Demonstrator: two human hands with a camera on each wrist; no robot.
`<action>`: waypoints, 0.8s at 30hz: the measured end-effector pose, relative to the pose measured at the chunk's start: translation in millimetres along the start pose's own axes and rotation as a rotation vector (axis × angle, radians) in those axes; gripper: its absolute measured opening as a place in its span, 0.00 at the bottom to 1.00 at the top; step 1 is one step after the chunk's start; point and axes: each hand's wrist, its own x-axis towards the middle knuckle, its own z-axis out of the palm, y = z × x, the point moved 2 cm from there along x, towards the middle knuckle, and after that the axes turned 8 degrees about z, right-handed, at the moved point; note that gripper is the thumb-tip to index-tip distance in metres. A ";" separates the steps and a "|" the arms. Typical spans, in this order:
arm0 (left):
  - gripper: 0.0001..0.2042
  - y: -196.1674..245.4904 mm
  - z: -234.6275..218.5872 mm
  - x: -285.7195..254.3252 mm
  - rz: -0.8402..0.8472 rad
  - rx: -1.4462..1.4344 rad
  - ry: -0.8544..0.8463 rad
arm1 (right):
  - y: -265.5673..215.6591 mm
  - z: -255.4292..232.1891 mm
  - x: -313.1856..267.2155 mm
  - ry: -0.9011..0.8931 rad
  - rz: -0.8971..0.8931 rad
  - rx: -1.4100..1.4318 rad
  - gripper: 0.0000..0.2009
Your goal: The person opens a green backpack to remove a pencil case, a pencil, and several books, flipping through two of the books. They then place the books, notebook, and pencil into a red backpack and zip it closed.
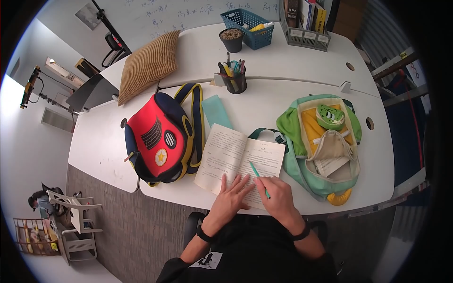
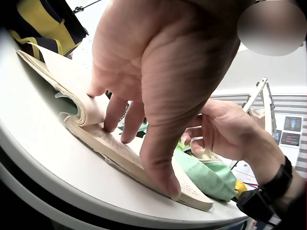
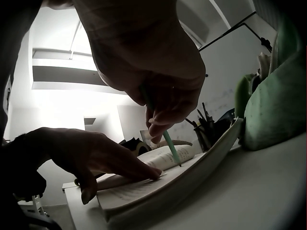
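An open book [image 1: 224,150] of printed text lies on the white table. My left hand [image 1: 231,196] rests on its lower part near the spine, fingers spread over the pages, the thumb at the book's edge in the left wrist view. Between the fingers of my right hand [image 1: 277,199] is a slim green pen [image 1: 255,168]. Its tip meets the right page in the right wrist view [image 3: 180,165]. A teal notebook [image 1: 217,111] lies just behind the book, partly covered by it.
To the left lies a red and navy backpack [image 1: 158,137]; to the right, an open green backpack [image 1: 295,160] holding a green pouch [image 1: 330,117]. Farther back stand a pen holder [image 1: 234,81], a potted plant [image 1: 232,43], a blue basket [image 1: 261,38] and a corduroy cushion [image 1: 148,63].
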 end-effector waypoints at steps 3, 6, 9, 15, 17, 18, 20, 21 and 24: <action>0.39 -0.4 0.8 -0.2 0.005 0.005 -0.006 | 0.7 1.8 -1.2 0.009 0.005 -0.059 0.06; 0.39 -0.3 0.4 -0.4 0.005 0.001 -0.008 | -3.5 -2.2 -1.4 0.036 0.028 -0.149 0.06; 0.39 0.5 -0.8 0.0 -0.001 -0.009 -0.008 | -5.9 -5.2 -2.5 0.079 0.050 -0.161 0.06; 0.38 -0.3 -0.2 -0.5 0.001 -0.015 -0.002 | -5.1 -8.0 -4.2 0.080 0.047 -0.150 0.07; 0.38 -1.1 -0.1 -0.5 0.004 -0.021 0.003 | -4.5 -10.9 -6.3 0.065 0.039 -0.111 0.06; 0.37 -1.4 -0.1 -0.5 0.004 -0.022 0.004 | -4.2 -11.9 -6.9 0.057 0.034 -0.092 0.06; 0.37 -1.7 -0.2 -0.6 0.005 -0.023 0.005 | -3.3 -12.3 -7.2 0.081 0.025 -0.086 0.06; 0.37 -1.5 -0.3 -0.4 0.004 -0.021 0.004 | -2.6 -12.2 -7.5 0.093 0.020 -0.083 0.06; 0.35 -1.1 -1.0 -0.6 0.002 -0.014 0.002 | -0.1 -10.7 -6.4 0.126 0.002 -0.118 0.07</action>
